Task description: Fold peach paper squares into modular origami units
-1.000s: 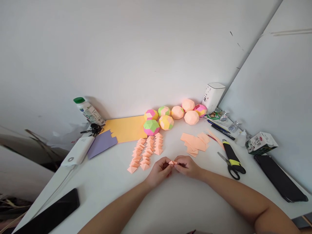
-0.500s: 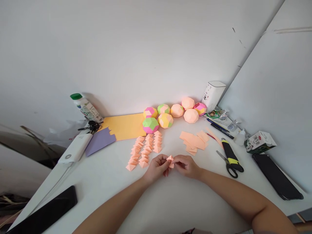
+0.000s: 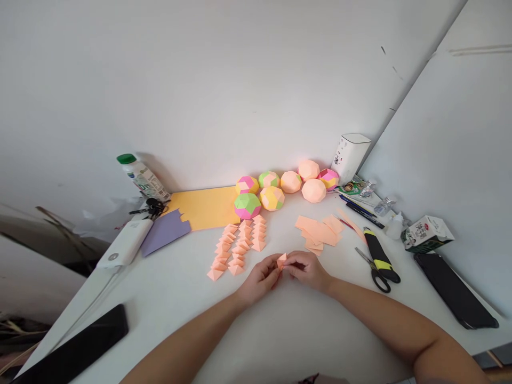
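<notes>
A small folded piece of peach paper (image 3: 282,260) is pinched between my two hands, above the white table. My left hand (image 3: 262,278) grips it from the left with thumb and fingers. From the right, my right hand (image 3: 307,269) holds its other side, fingers curled. Part of the paper is hidden by the fingertips. Beyond my left hand lie rows of folded peach paper pieces (image 3: 240,248), overlapping one another. Flat peach paper cutouts (image 3: 322,230) are piled beyond my right hand.
Several faceted paper balls (image 3: 272,198) stand near the wall. Scissors (image 3: 376,273) and a utility knife (image 3: 380,253) lie at right, near a black phone (image 3: 454,290) and a carton (image 3: 426,233). Yellow card (image 3: 208,205), purple card (image 3: 166,232) and a bottle (image 3: 144,177) are at left.
The folded paper has been turned between my fingers, and now a different face shows. My hands stay in nearly the same place, with the left fingers drawn in closer around it.
</notes>
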The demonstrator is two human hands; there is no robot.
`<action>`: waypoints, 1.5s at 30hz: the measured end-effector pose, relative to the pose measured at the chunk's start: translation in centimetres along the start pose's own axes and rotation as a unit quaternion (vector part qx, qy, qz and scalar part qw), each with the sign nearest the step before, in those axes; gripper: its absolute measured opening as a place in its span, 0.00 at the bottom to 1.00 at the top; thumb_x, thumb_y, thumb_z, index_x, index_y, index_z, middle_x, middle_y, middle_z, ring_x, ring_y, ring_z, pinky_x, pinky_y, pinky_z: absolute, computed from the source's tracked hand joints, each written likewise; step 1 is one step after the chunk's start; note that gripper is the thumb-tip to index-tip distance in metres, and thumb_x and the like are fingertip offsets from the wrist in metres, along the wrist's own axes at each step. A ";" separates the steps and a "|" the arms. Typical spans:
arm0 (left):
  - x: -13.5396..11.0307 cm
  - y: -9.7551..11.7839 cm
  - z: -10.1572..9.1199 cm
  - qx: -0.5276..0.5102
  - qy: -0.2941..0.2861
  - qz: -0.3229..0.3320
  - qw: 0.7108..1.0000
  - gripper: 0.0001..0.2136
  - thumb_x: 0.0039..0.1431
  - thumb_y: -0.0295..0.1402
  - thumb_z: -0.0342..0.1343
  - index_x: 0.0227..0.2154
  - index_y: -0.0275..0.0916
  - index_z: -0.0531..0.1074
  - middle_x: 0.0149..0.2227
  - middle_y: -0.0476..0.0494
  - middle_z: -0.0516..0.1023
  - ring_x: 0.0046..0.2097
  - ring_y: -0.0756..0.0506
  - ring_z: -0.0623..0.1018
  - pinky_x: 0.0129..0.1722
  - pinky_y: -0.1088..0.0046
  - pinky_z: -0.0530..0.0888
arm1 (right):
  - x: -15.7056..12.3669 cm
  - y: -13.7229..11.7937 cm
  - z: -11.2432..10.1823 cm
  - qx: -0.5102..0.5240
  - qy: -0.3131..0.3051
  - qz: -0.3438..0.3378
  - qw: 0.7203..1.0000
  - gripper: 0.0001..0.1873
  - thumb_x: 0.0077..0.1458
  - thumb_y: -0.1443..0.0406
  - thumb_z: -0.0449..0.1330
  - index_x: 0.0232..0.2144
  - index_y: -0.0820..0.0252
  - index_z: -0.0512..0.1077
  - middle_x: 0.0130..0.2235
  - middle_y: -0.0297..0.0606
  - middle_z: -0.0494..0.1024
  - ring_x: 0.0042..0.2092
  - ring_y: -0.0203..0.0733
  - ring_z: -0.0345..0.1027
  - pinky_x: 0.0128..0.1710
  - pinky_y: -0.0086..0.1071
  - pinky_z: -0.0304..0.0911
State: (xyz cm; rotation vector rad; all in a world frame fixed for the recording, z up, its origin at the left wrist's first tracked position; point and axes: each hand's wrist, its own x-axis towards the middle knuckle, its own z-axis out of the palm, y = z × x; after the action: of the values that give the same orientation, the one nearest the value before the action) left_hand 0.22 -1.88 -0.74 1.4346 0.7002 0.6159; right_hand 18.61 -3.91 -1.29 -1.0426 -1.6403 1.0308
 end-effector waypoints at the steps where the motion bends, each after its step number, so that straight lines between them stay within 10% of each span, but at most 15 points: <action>1: 0.0 0.0 0.1 0.003 -0.001 0.000 1.000 0.20 0.59 0.43 0.49 0.52 0.40 0.63 0.27 0.50 0.68 0.25 0.52 0.65 0.24 0.76 0.62 | 0.0 -0.1 0.0 0.011 -0.001 0.016 1.000 0.08 0.54 0.61 0.59 0.28 0.60 0.72 0.29 0.36 0.72 0.23 0.34 0.67 0.23 0.31 0.64; 9: 0.0 0.1 0.3 -0.011 0.014 -0.003 1.000 0.18 0.58 0.40 0.50 0.49 0.39 0.63 0.24 0.52 0.66 0.22 0.53 0.63 0.22 0.77 0.60 | 0.1 -0.6 -0.1 0.091 -0.006 0.131 0.987 0.11 0.51 0.61 0.61 0.31 0.58 0.62 0.25 0.28 0.68 0.23 0.32 0.66 0.23 0.27 0.61; 26: -0.1 -0.4 0.2 0.112 0.008 0.047 0.993 0.18 0.57 0.33 0.50 0.51 0.39 0.63 0.22 0.55 0.59 0.24 0.53 0.60 0.24 0.77 0.59 | 0.3 -0.2 0.0 -0.065 -0.086 0.059 0.992 0.04 0.43 0.69 0.57 0.21 0.60 0.63 0.23 0.30 0.63 0.24 0.32 0.55 0.22 0.26 0.53; 38: 0.0 0.2 -0.2 -0.059 0.040 -0.051 0.996 0.19 0.51 0.32 0.54 0.48 0.39 0.65 0.22 0.56 0.58 0.23 0.54 0.62 0.23 0.78 0.58 | 0.1 -0.7 -0.2 0.061 -0.029 0.076 0.995 0.04 0.46 0.72 0.52 0.27 0.59 0.62 0.25 0.30 0.67 0.22 0.31 0.61 0.21 0.25 0.57; 45: 0.2 0.2 -0.3 -0.056 0.035 -0.076 0.995 0.21 0.58 0.42 0.48 0.51 0.36 0.62 0.17 0.57 0.61 0.20 0.54 0.59 0.20 0.78 0.56 | 0.0 0.2 -0.1 -0.039 -0.022 -0.086 0.995 0.07 0.53 0.69 0.55 0.36 0.59 0.69 0.36 0.40 0.71 0.27 0.32 0.64 0.24 0.27 0.61</action>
State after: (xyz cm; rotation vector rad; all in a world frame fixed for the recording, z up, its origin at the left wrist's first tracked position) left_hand 0.12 -1.54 -0.55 1.2490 0.8104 0.5804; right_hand 18.72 -3.85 -1.50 -0.9163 -1.7855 0.8873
